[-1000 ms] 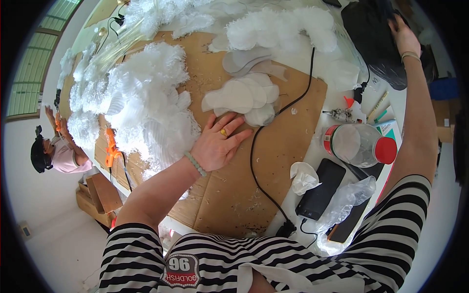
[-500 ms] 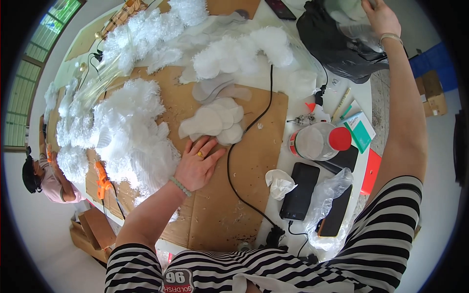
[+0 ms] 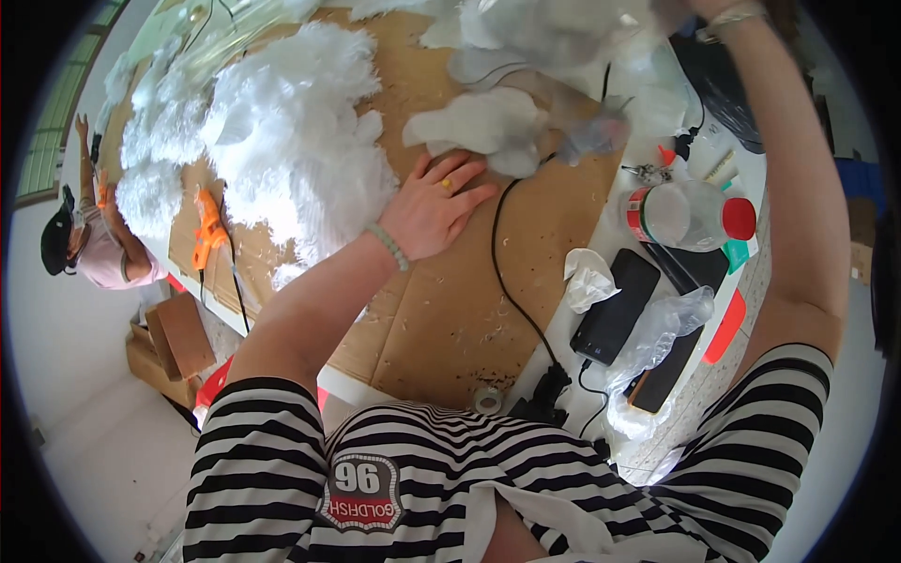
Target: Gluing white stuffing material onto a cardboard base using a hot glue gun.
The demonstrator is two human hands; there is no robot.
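My left hand [image 3: 434, 205] lies flat with fingers apart on the brown cardboard sheet [image 3: 450, 319]. It wears a yellow ring and a pale bead bracelet. Its fingertips touch a white fluffy clump [image 3: 479, 127], and a large mass of white feathery fluff [image 3: 282, 141] lies just to its left. My right arm reaches up to the top edge, where only my right hand's wrist with a bracelet [image 3: 730, 11] shows. Blurred white stuffing and clear plastic [image 3: 572, 38] hang next to it. Whether the right hand holds them is hidden.
An orange glue gun [image 3: 208, 235] lies at the cardboard's left edge. A black cable [image 3: 511, 281] crosses the board. On the right are a red-lidded plastic jar [image 3: 690, 214], a black phone [image 3: 615, 305], crumpled tissue [image 3: 589, 280], a clear bag [image 3: 657, 333] and a black bag [image 3: 723, 84]. Another person [image 3: 84, 244] works far left.
My right hand has left the black bag and risen to the top edge, with blurred white stuffing and plastic now beside it. My left hand stays pressed on the cardboard.
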